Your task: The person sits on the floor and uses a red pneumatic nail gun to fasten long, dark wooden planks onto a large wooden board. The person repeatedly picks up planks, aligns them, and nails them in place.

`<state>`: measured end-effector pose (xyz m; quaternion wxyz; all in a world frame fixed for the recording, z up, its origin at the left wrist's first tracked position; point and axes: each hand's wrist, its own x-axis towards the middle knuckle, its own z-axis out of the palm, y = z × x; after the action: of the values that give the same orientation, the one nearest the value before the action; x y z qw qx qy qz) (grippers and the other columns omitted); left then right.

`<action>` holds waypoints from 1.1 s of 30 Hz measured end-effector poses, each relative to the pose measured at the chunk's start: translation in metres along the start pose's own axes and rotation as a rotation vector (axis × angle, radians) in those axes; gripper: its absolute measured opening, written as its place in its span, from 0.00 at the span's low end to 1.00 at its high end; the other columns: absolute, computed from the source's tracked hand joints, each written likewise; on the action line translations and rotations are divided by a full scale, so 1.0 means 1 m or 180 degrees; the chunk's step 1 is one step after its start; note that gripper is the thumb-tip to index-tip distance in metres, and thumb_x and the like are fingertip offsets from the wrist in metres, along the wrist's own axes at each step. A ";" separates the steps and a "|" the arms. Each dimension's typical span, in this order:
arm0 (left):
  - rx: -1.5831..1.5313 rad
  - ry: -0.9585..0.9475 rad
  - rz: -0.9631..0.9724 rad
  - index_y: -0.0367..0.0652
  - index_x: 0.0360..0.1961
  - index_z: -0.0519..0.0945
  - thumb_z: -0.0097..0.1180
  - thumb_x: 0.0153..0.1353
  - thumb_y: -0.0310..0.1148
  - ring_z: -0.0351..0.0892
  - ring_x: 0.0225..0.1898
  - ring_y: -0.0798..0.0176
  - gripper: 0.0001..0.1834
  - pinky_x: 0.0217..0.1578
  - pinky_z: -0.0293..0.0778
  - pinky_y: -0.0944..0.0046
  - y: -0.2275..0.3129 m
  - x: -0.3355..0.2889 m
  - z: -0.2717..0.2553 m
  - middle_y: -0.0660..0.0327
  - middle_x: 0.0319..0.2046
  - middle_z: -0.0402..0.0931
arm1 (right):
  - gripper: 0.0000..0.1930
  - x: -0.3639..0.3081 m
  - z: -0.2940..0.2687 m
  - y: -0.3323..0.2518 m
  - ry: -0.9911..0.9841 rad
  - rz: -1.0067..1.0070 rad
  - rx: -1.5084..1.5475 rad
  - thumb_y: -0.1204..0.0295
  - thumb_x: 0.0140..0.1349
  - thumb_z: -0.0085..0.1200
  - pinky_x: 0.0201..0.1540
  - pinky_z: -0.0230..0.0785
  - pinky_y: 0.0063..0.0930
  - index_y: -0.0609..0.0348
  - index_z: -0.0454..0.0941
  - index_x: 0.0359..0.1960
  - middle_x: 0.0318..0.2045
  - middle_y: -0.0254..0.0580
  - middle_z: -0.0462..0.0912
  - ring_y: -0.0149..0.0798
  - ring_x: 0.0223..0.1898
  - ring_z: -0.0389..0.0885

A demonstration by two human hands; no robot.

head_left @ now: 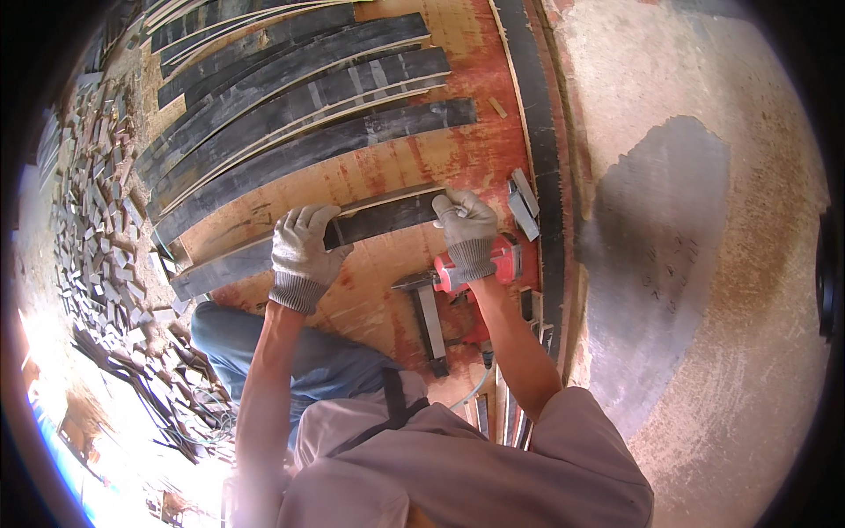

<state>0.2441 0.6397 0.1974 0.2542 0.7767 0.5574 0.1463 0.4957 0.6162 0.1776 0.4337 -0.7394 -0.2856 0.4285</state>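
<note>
A long black wooden plank (396,216) with a pale strip along its far edge lies crosswise in front of me. My gloved left hand (304,246) grips it left of its middle, fingers curled over the far edge and thumb toward the near side. At the plank's right end my gloved right hand (466,224) is closed on it, thumb and fingers pinched together. Just below the right hand rests a red power tool (503,262), partly hidden by the wrist. A grey and black bar-shaped part (429,326) lies beside it.
Several black planks (326,136) lie side by side on the red-stained board (387,172) beyond my hands. Small grey metal-looking pieces (524,207) lie near its right edge. Many offcuts (101,229) cover the ground at left. Concrete floor (748,352) with a dark patch stretches at right.
</note>
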 end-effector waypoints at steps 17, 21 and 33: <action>-0.0284 0.0331 -0.0585 0.53 0.34 0.87 0.63 0.56 0.42 0.80 0.40 0.53 0.08 0.43 0.71 0.51 0.022 0.020 0.008 0.63 0.34 0.84 | 0.10 0.004 -0.010 0.004 0.0038 -0.0655 -0.0764 0.72 0.60 0.62 0.34 0.73 0.26 0.64 0.83 0.40 0.31 0.43 0.85 0.32 0.31 0.81; -0.0072 0.0512 -0.0590 0.54 0.33 0.87 0.63 0.55 0.42 0.80 0.40 0.52 0.08 0.43 0.71 0.50 0.017 0.016 0.011 0.64 0.34 0.84 | 0.18 -0.040 -0.052 -0.021 0.0556 -0.1629 -0.1621 0.69 0.61 0.62 0.43 0.75 0.33 0.66 0.78 0.49 0.42 0.53 0.83 0.44 0.42 0.83; -0.0148 0.0712 -0.0572 0.53 0.31 0.87 0.62 0.55 0.40 0.80 0.39 0.53 0.06 0.45 0.71 0.52 0.015 0.010 0.013 0.63 0.32 0.84 | 0.27 -0.098 -0.147 0.046 -0.1665 0.1126 -0.2598 0.61 0.48 0.69 0.45 0.74 0.39 0.62 0.77 0.48 0.41 0.49 0.83 0.48 0.40 0.83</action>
<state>0.2658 0.6428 0.1940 0.2205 0.6965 0.6459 0.2215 0.5816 0.4586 0.2123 -0.0552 -0.7535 -0.3990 0.5196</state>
